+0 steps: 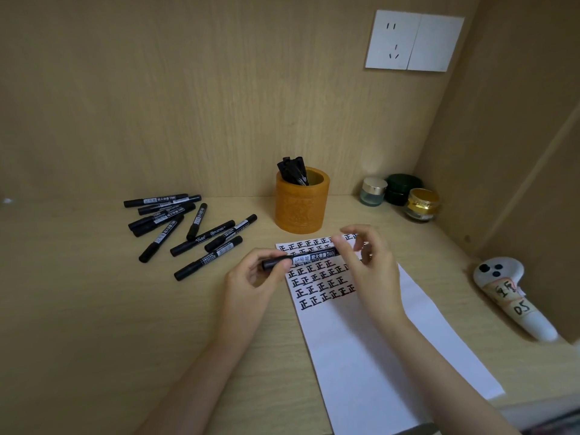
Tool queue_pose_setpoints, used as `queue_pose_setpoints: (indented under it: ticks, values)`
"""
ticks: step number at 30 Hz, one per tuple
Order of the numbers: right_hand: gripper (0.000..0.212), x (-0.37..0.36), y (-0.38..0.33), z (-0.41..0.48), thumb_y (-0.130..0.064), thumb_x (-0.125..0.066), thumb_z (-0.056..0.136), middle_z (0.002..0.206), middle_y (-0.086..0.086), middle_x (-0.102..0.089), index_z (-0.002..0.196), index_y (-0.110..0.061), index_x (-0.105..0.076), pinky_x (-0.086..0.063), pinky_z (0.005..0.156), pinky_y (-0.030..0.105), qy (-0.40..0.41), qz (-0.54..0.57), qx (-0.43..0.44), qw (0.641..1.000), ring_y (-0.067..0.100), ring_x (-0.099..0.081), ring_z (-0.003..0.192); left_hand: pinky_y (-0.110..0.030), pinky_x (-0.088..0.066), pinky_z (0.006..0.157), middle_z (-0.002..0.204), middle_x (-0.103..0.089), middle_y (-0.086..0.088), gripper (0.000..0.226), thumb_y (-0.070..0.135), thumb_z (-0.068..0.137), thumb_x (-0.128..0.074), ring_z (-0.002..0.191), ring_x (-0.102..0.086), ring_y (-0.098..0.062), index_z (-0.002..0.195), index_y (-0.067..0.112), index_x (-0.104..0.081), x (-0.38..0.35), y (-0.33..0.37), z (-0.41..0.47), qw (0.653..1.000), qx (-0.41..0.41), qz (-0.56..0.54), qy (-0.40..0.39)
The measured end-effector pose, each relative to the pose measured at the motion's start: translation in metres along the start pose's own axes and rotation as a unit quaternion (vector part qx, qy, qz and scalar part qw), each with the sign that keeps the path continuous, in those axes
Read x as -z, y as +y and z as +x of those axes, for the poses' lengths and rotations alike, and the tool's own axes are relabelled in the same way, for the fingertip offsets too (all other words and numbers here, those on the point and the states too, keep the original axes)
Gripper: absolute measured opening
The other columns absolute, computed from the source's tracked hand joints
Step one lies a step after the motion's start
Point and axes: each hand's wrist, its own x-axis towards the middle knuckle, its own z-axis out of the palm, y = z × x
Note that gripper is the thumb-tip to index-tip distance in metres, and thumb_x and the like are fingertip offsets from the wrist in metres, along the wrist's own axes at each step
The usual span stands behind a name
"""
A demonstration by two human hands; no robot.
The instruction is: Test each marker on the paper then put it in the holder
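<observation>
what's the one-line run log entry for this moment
left hand: holds marker | right hand: pinches its other end | marker: above paper | holder: several markers inside | loose markers: left of holder

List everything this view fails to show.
- Head view: right end of the held marker, capped or not, hidden behind the right hand; whether it grips, unclear.
- Head view: number of markers in the holder, sunk behind its wall.
- Head view: near end of the paper, cut off by the bottom edge.
</observation>
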Motion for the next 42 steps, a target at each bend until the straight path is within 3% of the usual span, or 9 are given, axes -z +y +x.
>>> queue_pose_setpoints:
  ticks: [3, 6, 10, 15, 19, 23, 26, 37, 42]
  values:
    - [0.030, -0.001, -0.003, -0.001, -0.047, -0.067, 0.079, 0.098, -0.020, -0.046, 0.102, -0.027, -0.070, -0.041, 0.064, 0.014, -0.093, -0.079, 0.170, 0.978, -0.002, -0.049, 0.078, -0.020, -0.055, 0.075, 0.087, -0.071, 0.012, 0.015, 0.010, 0.082, -0.065, 0.080, -0.068, -0.004, 0.093, 0.021, -0.066, -0.001, 0.001, 0.000, 1.000, -0.009, -0.002, -0.005]
    - [0.027, -0.010, 0.001, -0.004, -0.039, -0.070, 0.081, 0.101, -0.014, -0.052, 0.104, -0.024, -0.069, -0.045, 0.059, 0.028, -0.133, -0.142, 0.252, 0.948, 0.004, -0.046, 0.067, -0.021, -0.055, 0.074, 0.083, -0.072, 0.010, 0.013, 0.011, 0.082, -0.066, 0.076, -0.067, -0.008, 0.090, 0.021, -0.067, 0.000, 0.001, 0.000, 1.000, -0.018, -0.005, -0.002]
    - [0.017, -0.019, 0.001, -0.003, -0.027, -0.070, 0.086, 0.094, -0.015, -0.051, 0.099, -0.018, -0.066, -0.038, 0.061, 0.020, -0.151, -0.123, 0.237, 0.952, -0.008, -0.045, 0.067, -0.022, -0.055, 0.072, 0.078, -0.071, 0.004, 0.012, 0.011, 0.080, -0.068, 0.070, -0.065, -0.010, 0.088, 0.020, -0.068, -0.001, 0.000, 0.000, 1.000, -0.012, -0.021, -0.003]
    - [0.013, -0.022, -0.006, 0.012, -0.022, -0.071, 0.086, 0.089, -0.010, -0.058, 0.095, -0.018, -0.063, -0.039, 0.064, 0.012, -0.117, -0.004, 0.165, 0.979, 0.001, -0.052, 0.070, -0.016, -0.052, 0.070, 0.082, -0.069, 0.003, 0.015, 0.014, 0.083, -0.064, 0.074, -0.065, -0.004, 0.097, 0.018, -0.064, 0.001, -0.001, 0.003, 1.000, 0.003, -0.030, 0.001]
    - [0.029, -0.020, -0.018, 0.049, -0.024, -0.064, 0.090, 0.092, -0.009, -0.059, 0.117, -0.021, -0.054, -0.048, 0.071, 0.020, -0.030, 0.062, 0.095, 0.993, 0.006, -0.058, 0.082, -0.013, -0.050, 0.070, 0.084, -0.068, 0.003, 0.010, 0.014, 0.089, -0.056, 0.074, -0.062, 0.000, 0.095, 0.018, -0.063, 0.001, -0.003, 0.004, 1.000, 0.009, -0.017, 0.006]
    - [0.054, -0.025, -0.031, 0.090, -0.014, -0.058, 0.094, 0.090, 0.000, -0.058, 0.141, -0.020, -0.032, -0.053, 0.077, 0.020, 0.050, 0.115, 0.132, 0.983, 0.015, -0.062, 0.085, -0.017, -0.051, 0.073, 0.082, -0.068, 0.009, 0.012, 0.017, 0.091, -0.053, 0.077, -0.063, -0.003, 0.093, 0.021, -0.064, 0.002, -0.007, 0.005, 1.000, 0.017, 0.011, -0.001]
    - [0.062, -0.029, -0.039, 0.116, -0.008, -0.052, 0.096, 0.084, -0.002, -0.054, 0.148, -0.021, -0.021, -0.052, 0.071, 0.015, 0.069, 0.100, 0.180, 0.976, 0.013, -0.060, 0.075, -0.022, -0.053, 0.077, 0.082, -0.068, 0.013, 0.013, 0.018, 0.092, -0.053, 0.079, -0.063, -0.005, 0.092, 0.024, -0.064, 0.002, -0.008, 0.005, 0.999, 0.017, 0.032, 0.002]
    - [0.051, -0.052, -0.020, 0.139, -0.014, -0.049, 0.098, 0.099, 0.007, -0.062, 0.143, -0.032, -0.032, -0.055, 0.075, 0.045, 0.001, -0.057, 0.145, 0.988, 0.019, -0.062, 0.083, -0.034, -0.054, 0.083, 0.084, -0.068, 0.009, 0.013, 0.020, 0.091, -0.055, 0.084, -0.064, -0.010, 0.092, 0.028, -0.065, 0.004, -0.012, 0.011, 0.997, 0.036, 0.065, 0.026]
    - [0.046, -0.054, -0.016, 0.142, -0.030, -0.047, 0.099, 0.122, 0.008, -0.051, 0.144, -0.030, -0.036, -0.043, 0.077, 0.030, 0.022, -0.145, 0.178, 0.973, 0.020, -0.055, 0.102, -0.033, -0.054, 0.082, 0.085, -0.068, 0.009, 0.014, 0.019, 0.092, -0.054, 0.083, -0.063, -0.009, 0.092, 0.028, -0.064, 0.003, -0.011, 0.011, 0.996, 0.042, 0.074, 0.023]
